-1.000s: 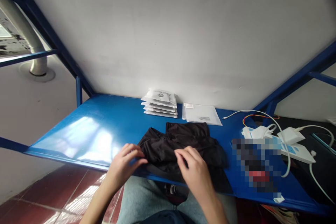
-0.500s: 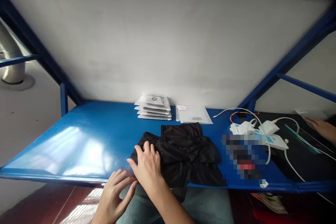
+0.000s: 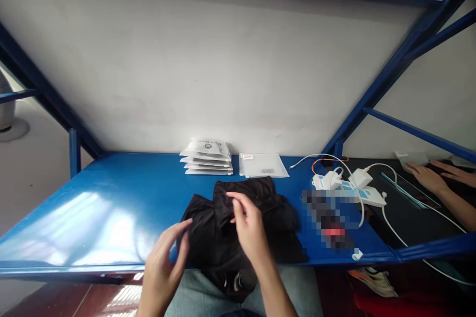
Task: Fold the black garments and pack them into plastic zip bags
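Observation:
A black garment (image 3: 208, 240) lies bunched on the blue table, its near edge hanging down over the table's front edge. Over its middle is my right hand (image 3: 248, 223), its fingers curled in close to the thumb on a fold of the cloth. My left hand (image 3: 165, 252) is at the garment's left edge, with a gap between thumb and fingers, the fingertips reaching to the cloth. What kind of garment it is cannot be made out.
Behind the garment are a stack of white zip bags (image 3: 207, 158) and a flat white bag (image 3: 264, 165). To the right are a power strip (image 3: 372, 196) with chargers and white cables, plus a blurred-out item (image 3: 329, 220). Another person's hands (image 3: 427, 177) are at far right.
My right hand has moved right from the garment's left part to its middle. My left hand has come up to its left edge. The cloth is more bunched and hangs lower in front.

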A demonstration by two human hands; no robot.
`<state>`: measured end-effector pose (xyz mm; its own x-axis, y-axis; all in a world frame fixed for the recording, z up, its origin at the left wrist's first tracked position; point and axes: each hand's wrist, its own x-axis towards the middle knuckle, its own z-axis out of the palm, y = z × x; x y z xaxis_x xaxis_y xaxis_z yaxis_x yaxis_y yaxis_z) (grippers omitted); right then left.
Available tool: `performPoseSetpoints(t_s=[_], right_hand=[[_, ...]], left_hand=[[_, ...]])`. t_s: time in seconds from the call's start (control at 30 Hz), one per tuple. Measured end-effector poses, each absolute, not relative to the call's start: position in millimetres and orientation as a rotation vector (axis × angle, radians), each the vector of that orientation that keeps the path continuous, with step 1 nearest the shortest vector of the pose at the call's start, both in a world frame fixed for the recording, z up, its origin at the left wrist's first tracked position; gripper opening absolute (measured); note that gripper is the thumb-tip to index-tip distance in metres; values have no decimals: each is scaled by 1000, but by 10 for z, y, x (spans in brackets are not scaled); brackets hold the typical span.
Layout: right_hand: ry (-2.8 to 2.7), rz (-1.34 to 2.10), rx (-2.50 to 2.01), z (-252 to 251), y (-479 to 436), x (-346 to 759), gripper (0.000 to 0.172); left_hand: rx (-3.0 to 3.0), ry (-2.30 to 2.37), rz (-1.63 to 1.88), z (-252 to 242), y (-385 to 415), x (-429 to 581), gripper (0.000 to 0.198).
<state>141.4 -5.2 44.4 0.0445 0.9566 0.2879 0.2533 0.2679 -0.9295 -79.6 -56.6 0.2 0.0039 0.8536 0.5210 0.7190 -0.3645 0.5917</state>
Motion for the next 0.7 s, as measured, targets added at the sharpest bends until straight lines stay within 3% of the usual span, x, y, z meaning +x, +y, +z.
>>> performPoseSetpoints(t_s=[0.13, 0.33, 0.5, 0.63, 0.7], right_hand=[[-1384, 754, -1370, 192, -172, 2005, 38], [-1567, 306, -1586, 178, -290, 2203, 36], [-1800, 426, -1446, 341, -237, 1743, 44], [-1883, 603, -1579, 121, -196, 1386, 70], [-1861, 590, -1637, 6, -186, 1301, 72]], left_hand=[[2407, 1501, 1055, 53, -341, -274, 45], [2600, 1397, 719, -92, -232, 150, 43], [2417, 1417, 901, -272, -244, -118, 53], [2148, 1653, 1081, -413, -221, -400, 54], [2078, 1700, 1097, -457, -224, -464, 53]])
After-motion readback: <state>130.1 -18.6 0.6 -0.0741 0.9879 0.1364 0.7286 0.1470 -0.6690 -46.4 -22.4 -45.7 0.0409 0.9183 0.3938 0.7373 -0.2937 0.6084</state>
